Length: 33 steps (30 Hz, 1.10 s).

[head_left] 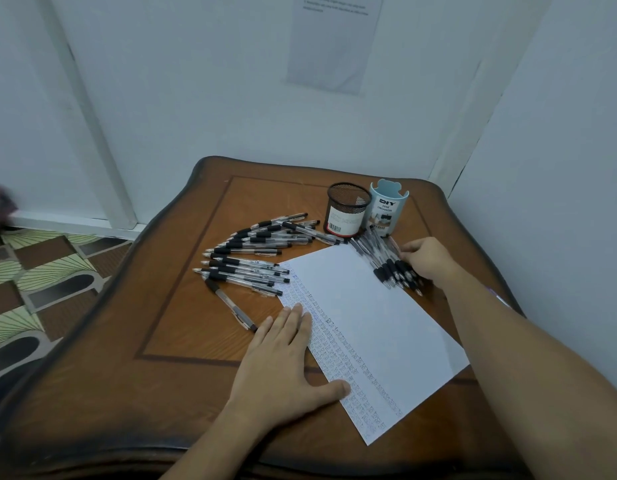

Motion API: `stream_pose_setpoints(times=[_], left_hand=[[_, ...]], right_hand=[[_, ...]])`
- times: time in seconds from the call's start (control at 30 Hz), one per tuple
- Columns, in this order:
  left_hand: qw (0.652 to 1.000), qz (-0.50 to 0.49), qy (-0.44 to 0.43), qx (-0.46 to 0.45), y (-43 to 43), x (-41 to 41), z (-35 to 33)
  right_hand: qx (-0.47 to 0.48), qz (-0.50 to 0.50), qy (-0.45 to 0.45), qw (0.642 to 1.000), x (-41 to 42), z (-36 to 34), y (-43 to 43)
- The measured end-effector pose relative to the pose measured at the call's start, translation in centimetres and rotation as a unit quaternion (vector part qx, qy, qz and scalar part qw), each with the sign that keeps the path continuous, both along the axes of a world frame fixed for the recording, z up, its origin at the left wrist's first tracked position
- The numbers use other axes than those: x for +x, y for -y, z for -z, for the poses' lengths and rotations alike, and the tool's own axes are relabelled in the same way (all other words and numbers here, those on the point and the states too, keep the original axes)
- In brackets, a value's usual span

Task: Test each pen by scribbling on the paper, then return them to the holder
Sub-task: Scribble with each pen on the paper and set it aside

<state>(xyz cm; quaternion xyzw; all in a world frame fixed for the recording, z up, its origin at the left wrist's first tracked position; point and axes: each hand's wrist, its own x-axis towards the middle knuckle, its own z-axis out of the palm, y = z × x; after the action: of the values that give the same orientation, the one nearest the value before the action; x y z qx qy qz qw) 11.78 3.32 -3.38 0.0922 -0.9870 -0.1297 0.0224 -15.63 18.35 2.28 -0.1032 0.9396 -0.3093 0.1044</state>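
Head view shows the left grip [283, 368] open, fingers straight, pressing the scribbled sheet of paper [369, 323] flat on the wooden surface [182, 358]. The right grip [430, 259] rests on the bunch of pens [390, 268] just right of the sheet, fingers curled, though whether it has one pinched I cannot tell. The step looks like picking the next pen to test. Next it must part one from the bunch and scribble; the mesh holder [347, 211] stands apparently empty.
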Motion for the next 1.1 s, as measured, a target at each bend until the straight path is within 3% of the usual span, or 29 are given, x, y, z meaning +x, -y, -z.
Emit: stream_pose_setpoints(times=[0.13, 0.5, 0.67, 0.83, 0.97, 1.1], left_hand=[[1.000, 0.001, 0.002, 0.000, 0.0, 0.0, -0.1], [1.000, 0.002, 0.007, 0.003, 0.0, 0.0, -0.1], [1.000, 0.002, 0.006, 0.006, 0.0, 0.0, -0.1], [1.000, 0.000, -0.004, 0.010, 0.0, 0.1, -0.2], [1.000, -0.004, -0.010, 0.014, 0.0, 0.1, -0.2], [1.000, -0.006, -0.006, 0.012, 0.0, 0.1, -0.3]], right_hand=[[-0.025, -0.008, 0.008, 1.000, 0.4, -0.2, 0.1], [0.015, -0.029, -0.021, 0.999, 0.9, -0.3, -0.7], [0.005, -0.092, -0.179, 0.980, 2.8, 0.0, 1.5], [-0.042, -0.267, -0.096, 0.958, 7.6, 2.0, 7.7], [-0.097, -0.270, -0.048, 0.957, 9.9, 2.9, 11.2], [-0.039, -0.261, -0.074, 0.962, 10.0, 2.9, 12.6]])
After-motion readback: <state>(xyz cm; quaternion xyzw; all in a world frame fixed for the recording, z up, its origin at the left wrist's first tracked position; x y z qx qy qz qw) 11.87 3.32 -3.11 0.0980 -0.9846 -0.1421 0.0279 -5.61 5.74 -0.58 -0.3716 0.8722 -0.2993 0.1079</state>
